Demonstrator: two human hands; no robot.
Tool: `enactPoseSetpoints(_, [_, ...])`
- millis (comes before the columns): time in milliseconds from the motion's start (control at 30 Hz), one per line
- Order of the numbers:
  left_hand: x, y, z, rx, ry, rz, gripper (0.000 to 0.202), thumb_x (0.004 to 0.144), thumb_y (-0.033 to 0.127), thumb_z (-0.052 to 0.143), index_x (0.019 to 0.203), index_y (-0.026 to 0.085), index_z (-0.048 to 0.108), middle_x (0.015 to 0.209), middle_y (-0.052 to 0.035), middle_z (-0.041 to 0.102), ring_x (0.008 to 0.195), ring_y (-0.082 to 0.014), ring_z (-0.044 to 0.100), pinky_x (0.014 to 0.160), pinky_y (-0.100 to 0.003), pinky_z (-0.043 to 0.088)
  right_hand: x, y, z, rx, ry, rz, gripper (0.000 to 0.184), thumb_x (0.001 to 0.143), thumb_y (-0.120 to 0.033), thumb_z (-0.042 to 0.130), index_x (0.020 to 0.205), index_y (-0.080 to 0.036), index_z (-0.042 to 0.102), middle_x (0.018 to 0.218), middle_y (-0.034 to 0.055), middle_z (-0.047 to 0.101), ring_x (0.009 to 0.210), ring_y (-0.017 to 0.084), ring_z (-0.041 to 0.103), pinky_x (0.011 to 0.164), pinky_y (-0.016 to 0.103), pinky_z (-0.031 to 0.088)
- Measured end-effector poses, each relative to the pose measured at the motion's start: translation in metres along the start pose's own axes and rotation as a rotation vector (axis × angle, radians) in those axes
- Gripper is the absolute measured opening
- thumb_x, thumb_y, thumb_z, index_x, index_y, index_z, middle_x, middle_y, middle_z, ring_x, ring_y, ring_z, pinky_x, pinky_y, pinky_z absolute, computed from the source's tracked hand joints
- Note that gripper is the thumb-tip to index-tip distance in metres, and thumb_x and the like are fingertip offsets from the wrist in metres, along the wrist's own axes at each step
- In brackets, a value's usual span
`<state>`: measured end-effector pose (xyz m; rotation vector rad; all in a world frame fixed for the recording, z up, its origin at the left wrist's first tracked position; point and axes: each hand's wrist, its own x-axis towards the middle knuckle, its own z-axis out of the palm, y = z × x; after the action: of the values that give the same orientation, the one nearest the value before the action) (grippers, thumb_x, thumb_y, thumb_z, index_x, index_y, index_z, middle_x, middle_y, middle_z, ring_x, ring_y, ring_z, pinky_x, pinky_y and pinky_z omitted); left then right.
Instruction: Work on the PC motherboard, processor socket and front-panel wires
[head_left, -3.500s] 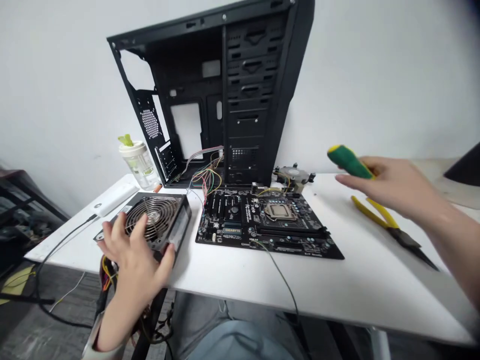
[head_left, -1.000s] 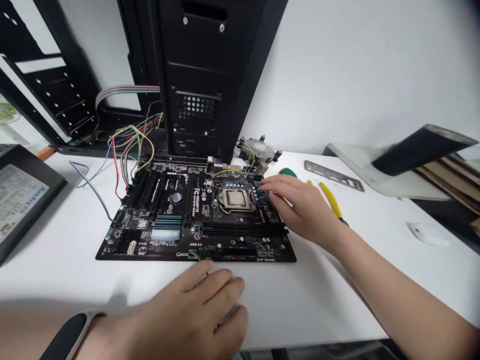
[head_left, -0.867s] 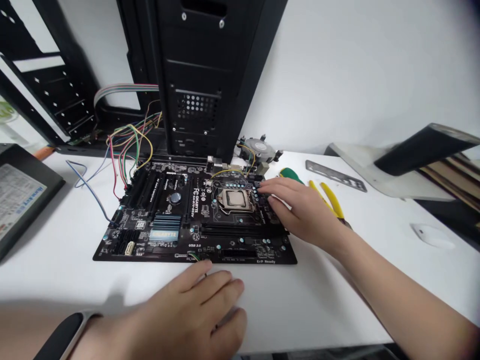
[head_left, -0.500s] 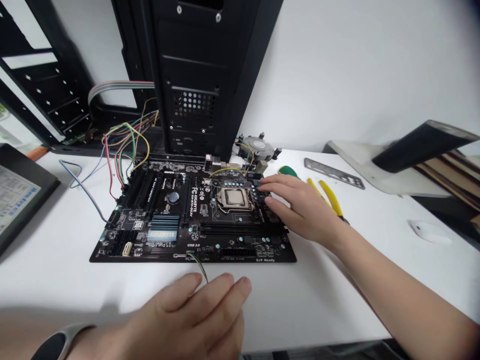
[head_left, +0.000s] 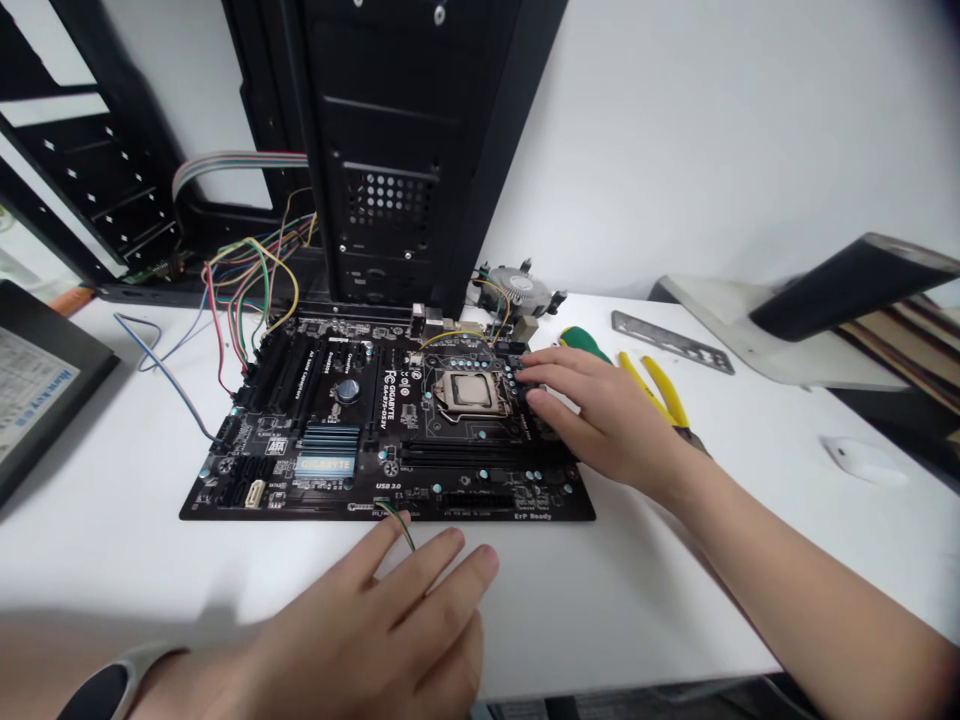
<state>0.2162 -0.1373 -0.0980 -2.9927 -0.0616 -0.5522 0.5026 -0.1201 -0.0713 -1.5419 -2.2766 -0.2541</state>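
A black motherboard (head_left: pixel 450 480) lies flat on the white table, its processor (head_left: pixel 471 392) seated in the uncovered socket. My right hand (head_left: pixel 592 410) rests on the board's right edge beside the socket, fingers stretched and holding nothing visible. Close to the front edge is my left hand (head_left: pixel 397 600), its fingers spread. The index fingertip touches or lies right beside a thin dark-green and yellow cable (head_left: pixel 397 518) that comes from a small header there. Farther along, that cable passes out of sight beneath the hand. Coloured wires (head_left: pixel 262 270) run from the black computer case to the board's left side.
Behind the board stands the black case (head_left: pixel 397 130). A cooler fan (head_left: pixel 517 288) sits behind the board's right corner, wired to it. To the right lie yellow-handled pliers (head_left: pixel 664 390), a green tool handle (head_left: pixel 585 342), a metal plate (head_left: pixel 671 342) and a mouse (head_left: pixel 862 460). A power supply (head_left: pixel 45 370) stands left.
My left index finger has straightened forward to the cable at the board's front edge, and the fingers have spread. My right hand keeps its place; the view shifts slightly.
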Motion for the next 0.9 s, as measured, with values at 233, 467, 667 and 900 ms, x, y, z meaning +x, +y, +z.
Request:
enactPoseSetpoints(233, [0.0044,-0.0023,-0.0027,-0.009,-0.010,-0.012,0.022,0.095,0.028,0.044,0.104,0.021,0.062,0.124,-0.0033,0.066,0.111,-0.0235,0.060,0.088,-0.041,0.051,0.0002,-0.0038,0.0003,0.002,0.017,-0.045,0.031,0.096,-0.026,0.041,0.094,-0.011,0.069,0.104,0.0153,0.071,0.093,0.026,0.068,0.080,0.042,0.058])
enactPoseSetpoints(467, [0.0045,-0.0014,-0.0027,-0.011,0.005,-0.041,0.021,0.095,0.029,0.045,0.105,0.021,0.062,0.119,-0.0027,0.069,0.106,-0.0222,0.062,0.086,-0.041,0.051,-0.0006,-0.0052,0.0011,0.006,0.029,-0.063,0.030,0.095,-0.024,0.044,0.094,-0.008,0.069,0.102,0.0170,0.070,0.090,0.028,0.068,0.077,0.044,0.059])
enactPoseSetpoints(667, [0.0038,-0.0021,-0.0010,-0.054,-0.052,-0.038,0.025,0.095,0.035,0.046,0.108,0.019,0.061,0.122,-0.0074,0.067,0.111,-0.0243,0.059,0.092,-0.046,0.049,-0.0002,-0.0054,0.0014,0.001,0.029,-0.073,0.029,0.094,-0.023,0.045,0.094,-0.007,0.069,0.102,0.0180,0.070,0.091,0.028,0.069,0.077,0.044,0.059])
enactPoseSetpoints(900, [0.0066,-0.0030,-0.0076,-0.090,-0.132,-0.044,0.027,0.094,0.036,0.046,0.108,0.019,0.062,0.122,-0.0080,0.065,0.106,-0.0241,0.057,0.093,-0.046,0.047,0.0000,-0.0059,0.0016,-0.001,0.018,-0.087,0.029,0.094,-0.022,0.046,0.093,-0.006,0.069,0.100,0.0180,0.070,0.090,0.029,0.068,0.076,0.044,0.059])
